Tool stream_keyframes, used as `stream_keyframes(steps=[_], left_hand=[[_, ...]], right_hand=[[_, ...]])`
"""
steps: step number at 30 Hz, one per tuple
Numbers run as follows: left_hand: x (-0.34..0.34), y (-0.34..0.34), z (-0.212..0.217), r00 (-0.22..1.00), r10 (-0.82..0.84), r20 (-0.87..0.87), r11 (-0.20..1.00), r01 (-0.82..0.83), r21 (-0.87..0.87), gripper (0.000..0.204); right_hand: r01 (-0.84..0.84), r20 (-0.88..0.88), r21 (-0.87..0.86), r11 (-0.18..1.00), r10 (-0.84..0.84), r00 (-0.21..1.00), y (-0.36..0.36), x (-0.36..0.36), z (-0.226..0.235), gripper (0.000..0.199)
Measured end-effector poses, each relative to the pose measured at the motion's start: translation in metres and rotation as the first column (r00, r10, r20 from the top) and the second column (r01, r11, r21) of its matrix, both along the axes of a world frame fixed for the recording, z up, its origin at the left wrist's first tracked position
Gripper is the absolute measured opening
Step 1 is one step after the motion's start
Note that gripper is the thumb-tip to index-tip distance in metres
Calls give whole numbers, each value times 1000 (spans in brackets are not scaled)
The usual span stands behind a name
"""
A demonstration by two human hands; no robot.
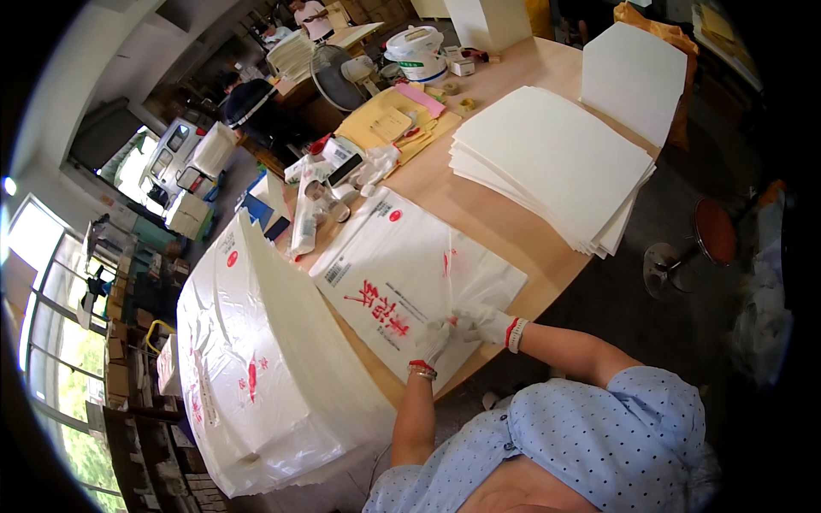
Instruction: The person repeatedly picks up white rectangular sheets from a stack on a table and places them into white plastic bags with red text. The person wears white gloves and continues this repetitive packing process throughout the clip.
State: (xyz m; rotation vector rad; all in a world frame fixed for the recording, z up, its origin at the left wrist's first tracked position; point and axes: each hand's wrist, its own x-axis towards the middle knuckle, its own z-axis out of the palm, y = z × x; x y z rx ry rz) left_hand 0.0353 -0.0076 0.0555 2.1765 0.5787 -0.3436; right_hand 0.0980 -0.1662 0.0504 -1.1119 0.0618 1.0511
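A flat clear plastic bag (pixel 410 252) with red and black printing lies on the wooden table before me, white sheets showing inside it. At its near edge, my left hand (pixel 430 344) in a white glove has its fingers closed on the plastic. My right hand (pixel 489 326), gloved too, comes in from the right and pinches the same edge close to the left fingertips. The fingertips are small and partly blend with the white bag. A tall stack of filled plastic bags (pixel 274 359) stands on the left.
A fanned stack of white sheets (pixel 556 162) lies right of the bag, with a white board (pixel 634 81) behind. A phone (pixel 345 170), yellow envelopes (pixel 380 120), a fan (pixel 335 77) and a white bucket (pixel 416 56) fill the far side. A red stool (pixel 714 231) stands right.
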Motion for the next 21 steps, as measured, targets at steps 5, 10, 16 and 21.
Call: stream_keyframes(steps=[5, 10, 16, 21], left_hand=[[-5, 6, 25, 994, 87, 63, 996, -88, 17, 42], [20, 34, -39, 850, 58, 524, 931, -236, 280, 35], [42, 82, 2, 616, 596, 515, 767, -247, -593, 13], [37, 18, 131, 790, 322, 522, 930, -160, -332, 34]], right_hand=[[-301, 370, 118, 946, 239, 898, -3, 22, -30, 37], [-42, 890, -330, 943, 326, 319, 11, 22, -11, 30], [356, 822, -107, 928, 285, -494, -41, 30, 54, 16], [-120, 733, -130, 984, 177, 657, 62, 13, 72, 31]])
